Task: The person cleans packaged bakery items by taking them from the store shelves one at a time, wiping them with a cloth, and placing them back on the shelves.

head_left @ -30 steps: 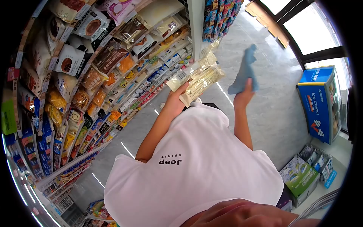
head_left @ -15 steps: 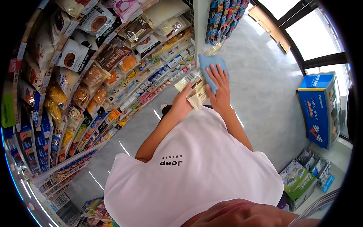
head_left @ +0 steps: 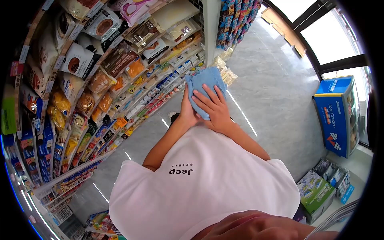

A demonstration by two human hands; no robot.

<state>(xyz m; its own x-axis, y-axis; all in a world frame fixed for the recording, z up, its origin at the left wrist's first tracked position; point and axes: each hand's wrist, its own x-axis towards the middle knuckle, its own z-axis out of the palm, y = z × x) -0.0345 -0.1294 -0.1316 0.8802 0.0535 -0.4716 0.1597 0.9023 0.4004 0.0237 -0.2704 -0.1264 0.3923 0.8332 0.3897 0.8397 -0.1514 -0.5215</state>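
A blue cloth point(head_left: 205, 86) lies spread in front of my chest, covering most of what is beneath it. My right hand point(head_left: 213, 107) presses on the cloth from above, its fingers long and slightly apart. On the other side, my left hand point(head_left: 187, 107) is curled at the cloth's left edge, where it grips the cream-coloured snack packet seen half a second ago; the cloth now hides that packet. Cream packages point(head_left: 227, 75) show just beyond the cloth's upper right corner, low by the shelf end.
Shelves of packaged bread and snacks point(head_left: 106, 82) curve along the left. A white post point(head_left: 211, 36) and hanging blue snack packs point(head_left: 238, 20) stand ahead. At right are a blue ice cream freezer point(head_left: 334, 116), a green box point(head_left: 318, 194) and glass doors point(head_left: 334, 40).
My right hand has moved left and toward me with the cloth, from the packet's right end to over the packet, which is now covered. My left hand has shifted slightly left.
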